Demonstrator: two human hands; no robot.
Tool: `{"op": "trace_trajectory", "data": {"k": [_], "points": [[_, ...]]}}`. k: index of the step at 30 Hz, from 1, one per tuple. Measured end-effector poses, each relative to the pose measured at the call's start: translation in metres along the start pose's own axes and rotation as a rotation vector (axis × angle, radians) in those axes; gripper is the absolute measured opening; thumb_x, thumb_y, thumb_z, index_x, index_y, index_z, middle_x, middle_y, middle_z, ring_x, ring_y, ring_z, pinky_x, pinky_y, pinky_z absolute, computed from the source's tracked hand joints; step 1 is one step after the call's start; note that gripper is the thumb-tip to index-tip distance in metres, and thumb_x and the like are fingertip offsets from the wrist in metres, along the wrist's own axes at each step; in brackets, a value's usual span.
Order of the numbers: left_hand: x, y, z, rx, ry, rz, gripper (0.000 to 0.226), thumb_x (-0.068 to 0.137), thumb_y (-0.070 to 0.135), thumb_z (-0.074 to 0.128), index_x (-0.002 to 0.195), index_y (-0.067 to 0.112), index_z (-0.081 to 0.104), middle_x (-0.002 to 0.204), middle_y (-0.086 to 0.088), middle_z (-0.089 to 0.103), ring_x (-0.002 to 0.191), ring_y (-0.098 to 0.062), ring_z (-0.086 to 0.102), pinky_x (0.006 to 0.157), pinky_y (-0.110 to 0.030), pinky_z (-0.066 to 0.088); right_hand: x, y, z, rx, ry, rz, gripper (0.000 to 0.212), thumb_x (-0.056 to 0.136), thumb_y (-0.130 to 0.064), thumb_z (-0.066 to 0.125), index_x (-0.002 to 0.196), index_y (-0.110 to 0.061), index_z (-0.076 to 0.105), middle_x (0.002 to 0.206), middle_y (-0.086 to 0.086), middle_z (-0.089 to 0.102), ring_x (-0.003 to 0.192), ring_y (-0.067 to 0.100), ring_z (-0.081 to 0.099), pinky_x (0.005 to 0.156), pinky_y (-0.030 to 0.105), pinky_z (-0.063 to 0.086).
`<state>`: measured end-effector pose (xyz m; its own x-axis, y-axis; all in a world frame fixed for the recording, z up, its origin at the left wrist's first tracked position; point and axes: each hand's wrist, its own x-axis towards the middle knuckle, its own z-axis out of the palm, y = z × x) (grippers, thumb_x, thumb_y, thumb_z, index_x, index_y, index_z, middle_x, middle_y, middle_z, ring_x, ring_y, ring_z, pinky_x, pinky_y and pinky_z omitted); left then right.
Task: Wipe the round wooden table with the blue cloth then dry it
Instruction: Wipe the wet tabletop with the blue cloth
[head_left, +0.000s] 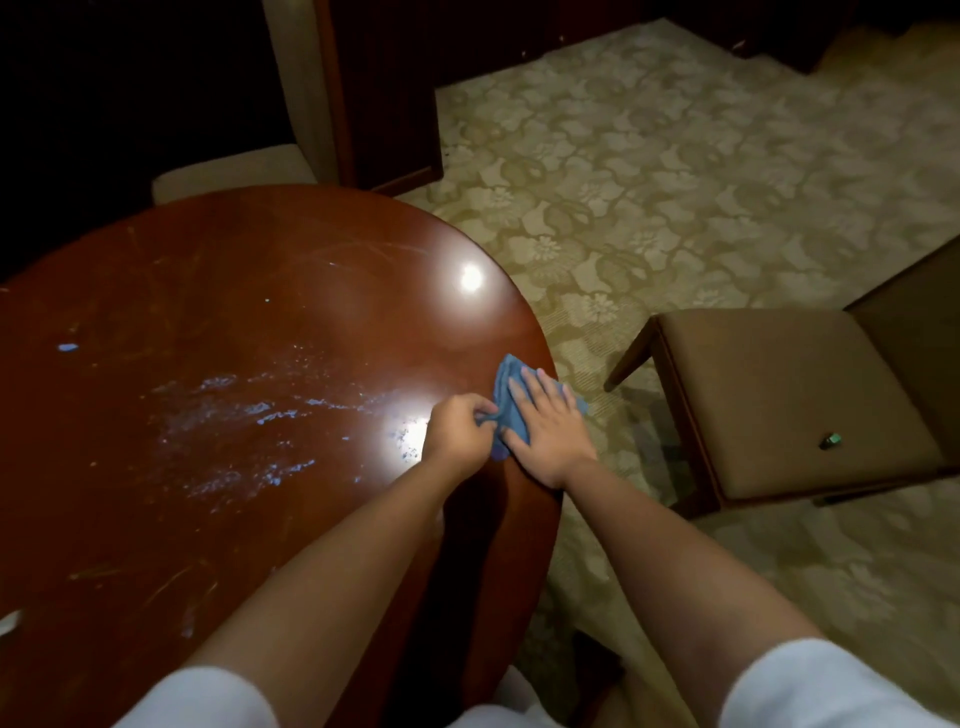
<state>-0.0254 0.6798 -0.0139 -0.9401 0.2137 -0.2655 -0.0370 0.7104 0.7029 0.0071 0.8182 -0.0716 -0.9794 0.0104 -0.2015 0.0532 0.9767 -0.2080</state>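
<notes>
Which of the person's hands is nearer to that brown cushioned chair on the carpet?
The right. The right hand lies flat on the blue cloth at the table's edge, on the side facing the chair. The left hand pinches the cloth's other side, farther in over the table.

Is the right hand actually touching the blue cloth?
Touching. The head view shows the right hand lying flat on the blue cloth, fingers spread across it.
</notes>
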Motion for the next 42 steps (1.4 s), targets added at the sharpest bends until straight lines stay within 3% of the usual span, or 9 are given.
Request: {"op": "trace_trajectory", "data": {"k": [9,18,21,23,28,31,34,38,42], "points": [[-0.009,-0.005,-0.005,0.01,-0.05,-0.038,0.02,0.082,0.002,0.061,0.1,0.006,0.07,0.101,-0.007,0.07,0.094,-0.018,0.064,0.074,-0.014,0.042,-0.009,0.004,-0.002,-0.059,0.007,-0.148,0.091,0.073,-0.065,-0.002,0.154,-0.022,0.006,0.161,-0.003,-0.005,0.143,0.009,-0.016,0.11,0.03,-0.022],[-0.057,-0.02,-0.008,0.053,-0.087,-0.033,0.02,0.08,0.002,0.06,0.096,0.008,0.07,0.096,-0.008,0.07,0.091,-0.019,0.064,0.077,-0.018,0.044,-0.056,-0.031,0.016,-0.086,-0.018,-0.129,0.088,0.076,-0.059,0.001,0.154,-0.018,0.005,0.16,0.0,-0.007,0.139,0.011,-0.022,0.111,0.035,-0.019],[-0.072,-0.027,-0.014,0.088,-0.106,-0.033,0.023,0.079,0.0,0.056,0.094,0.009,0.071,0.096,-0.006,0.07,0.092,-0.019,0.064,0.076,-0.018,0.044,-0.073,-0.062,0.022,-0.076,-0.029,-0.049,0.081,0.08,-0.053,0.019,0.147,-0.009,0.036,0.157,0.009,0.022,0.146,0.023,0.014,0.114,0.04,-0.003],[-0.079,-0.035,-0.021,0.132,-0.123,-0.032,0.025,0.079,0.0,0.053,0.093,0.009,0.071,0.096,-0.005,0.07,0.092,-0.02,0.064,0.078,-0.02,0.046,-0.08,-0.083,0.03,-0.022,-0.067,-0.007,0.074,0.078,-0.049,0.032,0.134,-0.007,0.054,0.145,0.013,0.045,0.135,0.03,0.041,0.111,0.043,0.009],[-0.08,-0.055,-0.035,0.041,-0.131,-0.084,0.021,0.078,-0.003,0.057,0.081,0.016,0.068,0.091,-0.012,0.072,0.081,-0.025,0.068,0.072,-0.024,0.051,-0.08,-0.108,0.042,0.08,-0.005,0.09,0.072,0.079,-0.05,0.038,0.131,-0.004,0.056,0.141,0.013,0.05,0.134,0.027,0.035,0.111,0.043,0.009],[-0.072,-0.055,-0.036,0.014,-0.115,-0.067,0.019,0.079,-0.003,0.06,0.086,0.011,0.071,0.094,-0.012,0.072,0.086,-0.024,0.068,0.075,-0.023,0.05,-0.078,-0.113,0.038,0.109,0.0,0.193,0.079,0.082,-0.053,0.026,0.144,-0.006,0.038,0.153,0.012,0.031,0.142,0.028,0.027,0.113,0.04,-0.002],[-0.065,-0.051,-0.034,0.032,-0.09,-0.029,0.02,0.081,0.0,0.061,0.095,0.007,0.073,0.099,-0.006,0.072,0.093,-0.018,0.066,0.078,-0.017,0.045,-0.07,-0.114,0.04,0.07,0.063,0.246,0.086,0.07,-0.06,-0.01,0.142,-0.015,-0.021,0.149,0.002,-0.029,0.138,0.019,-0.026,0.102,0.035,-0.032],[-0.048,-0.047,-0.035,-0.01,-0.038,-0.051,0.023,0.077,-0.001,0.06,0.093,0.009,0.074,0.096,-0.006,0.072,0.092,-0.02,0.067,0.079,-0.022,0.049,-0.047,-0.116,0.04,0.14,0.186,0.332,0.091,0.075,-0.06,0.0,0.151,-0.011,0.012,0.16,0.006,0.004,0.148,0.024,0.001,0.107,0.036,-0.023],[-0.035,-0.048,-0.041,0.003,0.031,-0.077,0.025,0.077,0.002,0.061,0.096,0.012,0.074,0.098,-0.004,0.073,0.091,-0.017,0.066,0.078,-0.019,0.047,-0.023,-0.109,0.026,0.088,0.041,0.229,0.095,0.067,-0.059,-0.012,0.153,-0.018,-0.007,0.16,0.001,-0.014,0.146,0.019,-0.016,0.109,0.039,-0.022]]}}
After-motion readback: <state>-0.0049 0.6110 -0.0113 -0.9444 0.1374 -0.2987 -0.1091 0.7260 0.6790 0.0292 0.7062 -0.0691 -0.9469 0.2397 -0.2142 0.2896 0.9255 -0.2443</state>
